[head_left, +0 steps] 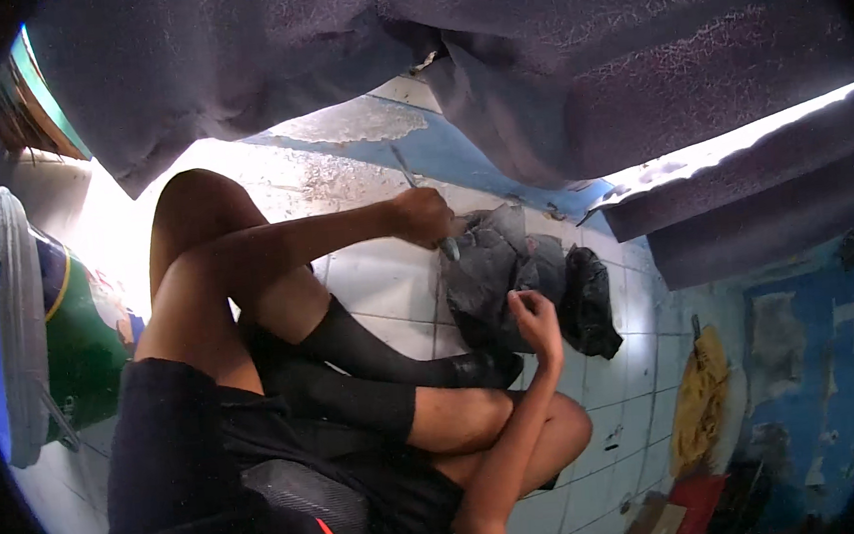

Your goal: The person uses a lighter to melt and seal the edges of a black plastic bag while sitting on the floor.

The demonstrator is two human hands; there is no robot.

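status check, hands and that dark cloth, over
Left hand grips thin tool. Right hand pinches dark cloth on tiled floor. Nothing in the way.

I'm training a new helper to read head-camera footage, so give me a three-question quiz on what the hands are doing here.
1. True or false: the left hand grips a thin tool above the dark cloth.
2. What does the right hand touch?
A. the green and blue drum
B. the dark cloth
C. the yellow mat
3. Fill in: the cloth lies on a white ____ floor.

Key:
1. True. The fist is shut round the tool, which sticks up past the knuckles.
2. B. Its fingers pinch the cloth's near edge.
3. Tiled.
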